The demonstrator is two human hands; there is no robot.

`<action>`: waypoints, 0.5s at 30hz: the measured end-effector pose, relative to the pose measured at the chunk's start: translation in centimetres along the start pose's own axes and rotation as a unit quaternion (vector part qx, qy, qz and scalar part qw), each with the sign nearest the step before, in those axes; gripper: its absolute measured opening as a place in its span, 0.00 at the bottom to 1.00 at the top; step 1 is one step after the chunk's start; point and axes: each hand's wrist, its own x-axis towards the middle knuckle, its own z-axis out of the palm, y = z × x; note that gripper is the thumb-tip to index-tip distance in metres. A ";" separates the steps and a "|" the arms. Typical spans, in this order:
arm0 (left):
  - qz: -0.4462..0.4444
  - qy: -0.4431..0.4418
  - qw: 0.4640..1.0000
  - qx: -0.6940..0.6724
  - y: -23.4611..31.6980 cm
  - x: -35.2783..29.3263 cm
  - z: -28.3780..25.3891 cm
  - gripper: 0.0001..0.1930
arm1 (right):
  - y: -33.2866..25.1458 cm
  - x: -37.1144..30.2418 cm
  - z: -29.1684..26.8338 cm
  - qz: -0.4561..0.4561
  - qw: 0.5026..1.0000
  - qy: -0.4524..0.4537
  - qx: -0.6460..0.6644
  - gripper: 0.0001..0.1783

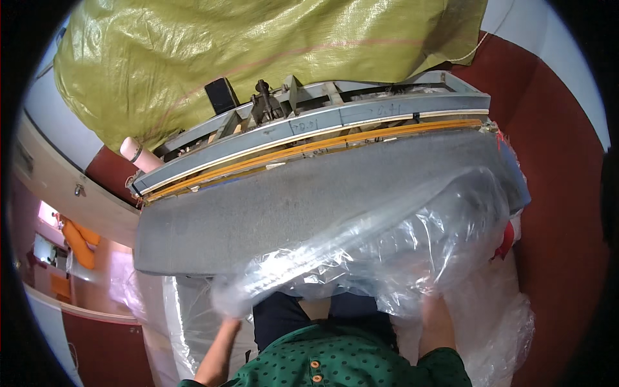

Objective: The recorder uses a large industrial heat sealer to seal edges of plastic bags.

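Clear plastic bag (pixel 387 245) at 5 o'clock over grey desk (pixel 258 219) — your left hand (pixel 225 316) and right hand (pixel 433 306) each grasping its lower edge. Keep film taut, mouth level — square to sealer bar (pixel 309 145) at 12.

Both hands vanish inside a crumpled clear plastic bag (pixel 387 238), leaving only the forearms in sight; their grip cannot be told. The bag's left end is smeared by motion. A large yellow-green woven sack (pixel 245 58) covers the rear of the sealing machine (pixel 309 129) and runs off the top edge.
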 end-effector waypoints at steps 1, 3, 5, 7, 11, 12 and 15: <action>0.012 -0.016 1.000 0.000 1.7 -0.7 1.7 0.20 | -2.9 -1.7 -0.8 -0.002 1.000 -0.005 -0.015 0.20; 0.031 -0.046 0.998 -0.009 4.0 -0.7 4.3 0.20 | 7.3 -3.8 -3.8 -0.014 0.999 -0.007 -0.047 0.19; 0.060 -0.080 0.995 -0.025 8.8 3.6 8.8 0.20 | 5.3 -4.8 -5.7 -0.018 0.996 0.002 -0.082 0.19; 0.103 -0.122 0.986 -0.042 10.5 4.2 11.6 0.20 | 3.1 -5.1 -7.3 -0.008 0.992 0.015 -0.124 0.18; 0.163 -0.192 0.964 -0.080 14.1 5.8 16.8 0.20 | -0.8 -4.6 -9.8 -0.014 0.983 0.036 -0.182 0.17; 0.175 -0.210 0.958 -0.091 13.8 5.5 17.3 0.20 | -1.6 -4.5 -10.4 -0.018 0.978 0.041 -0.205 0.17; 0.213 -0.264 0.933 -0.120 13.2 4.5 18.6 0.21 | -3.4 -4.3 -12.4 -0.026 0.959 0.056 -0.277 0.16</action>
